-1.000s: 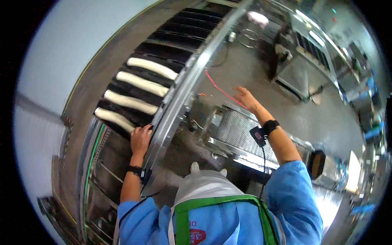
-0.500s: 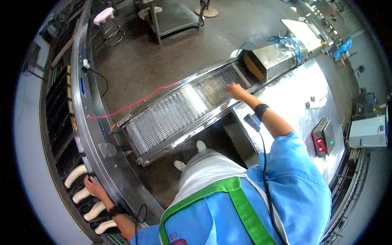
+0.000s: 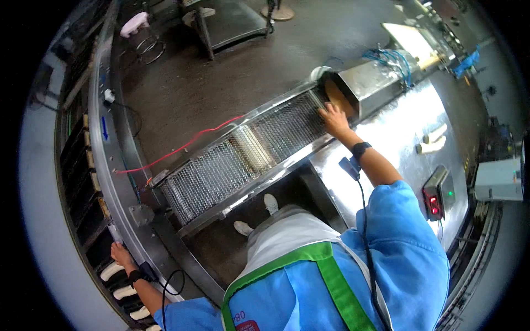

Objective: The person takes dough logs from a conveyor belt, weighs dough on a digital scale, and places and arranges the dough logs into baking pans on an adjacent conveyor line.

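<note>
Left hand (image 3: 120,255), grip unclear, rests at black tray (image 3: 99,248) edge, perhaps for support; right hand (image 3: 333,117) spreads near silver metal-mesh conveyor (image 3: 212,171) edge.

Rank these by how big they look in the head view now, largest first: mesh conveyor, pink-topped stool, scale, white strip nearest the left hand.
1. Mesh conveyor
2. Pink-topped stool and scale: too alike to rank
3. White strip nearest the left hand, as far as it shows

The long rounded strips (image 3: 125,292) are cream-white, the metal mesh belt (image 3: 204,177) cross-hatched silver-grey, the cloth apron strap (image 3: 343,292) green.
</note>
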`<state>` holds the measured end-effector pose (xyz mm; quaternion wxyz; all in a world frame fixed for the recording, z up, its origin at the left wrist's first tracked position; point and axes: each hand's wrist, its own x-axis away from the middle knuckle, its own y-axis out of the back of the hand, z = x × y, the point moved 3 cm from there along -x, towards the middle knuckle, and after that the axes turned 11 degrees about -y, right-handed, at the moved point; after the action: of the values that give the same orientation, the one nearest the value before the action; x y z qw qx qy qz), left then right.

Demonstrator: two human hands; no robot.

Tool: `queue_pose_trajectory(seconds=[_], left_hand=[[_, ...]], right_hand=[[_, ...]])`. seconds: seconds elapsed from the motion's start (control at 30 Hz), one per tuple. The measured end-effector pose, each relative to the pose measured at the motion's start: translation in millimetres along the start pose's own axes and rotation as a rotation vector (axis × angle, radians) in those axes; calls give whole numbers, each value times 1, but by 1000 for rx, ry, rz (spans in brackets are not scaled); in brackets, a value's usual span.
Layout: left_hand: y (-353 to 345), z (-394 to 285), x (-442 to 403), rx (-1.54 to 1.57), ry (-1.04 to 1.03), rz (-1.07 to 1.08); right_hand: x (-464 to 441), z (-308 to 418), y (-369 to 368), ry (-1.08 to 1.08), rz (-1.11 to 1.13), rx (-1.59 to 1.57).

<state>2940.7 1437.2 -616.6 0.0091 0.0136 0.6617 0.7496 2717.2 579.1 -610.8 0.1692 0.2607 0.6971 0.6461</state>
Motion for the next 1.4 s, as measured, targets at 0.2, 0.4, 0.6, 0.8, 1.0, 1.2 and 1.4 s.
queue_pose_trajectory(seconds=[0.2, 0.4, 0.6, 0.8, 1.0, 1.2, 1.4], left_hand=[[27, -44, 46, 126, -48, -288], [56, -87, 68, 217, 122, -245], [76, -101, 80, 132, 78, -338], [75, -86, 111, 130, 81, -425], [66, -69, 122, 300, 105, -420], [66, -48, 125, 834, 273, -416], [80, -39, 103, 532, 348, -711]], right_hand=[[-37, -28, -32, 85, -220, 228], [-52, -14, -17, 230, 71, 342], [-89, -24, 84, 291, 246, -873], [82, 196, 329, 525, 119, -1088], [168, 423, 364, 973, 166, -1209], [231, 623, 249, 1346, 402, -1103], [207, 607, 155, 1671, 541, -425]])
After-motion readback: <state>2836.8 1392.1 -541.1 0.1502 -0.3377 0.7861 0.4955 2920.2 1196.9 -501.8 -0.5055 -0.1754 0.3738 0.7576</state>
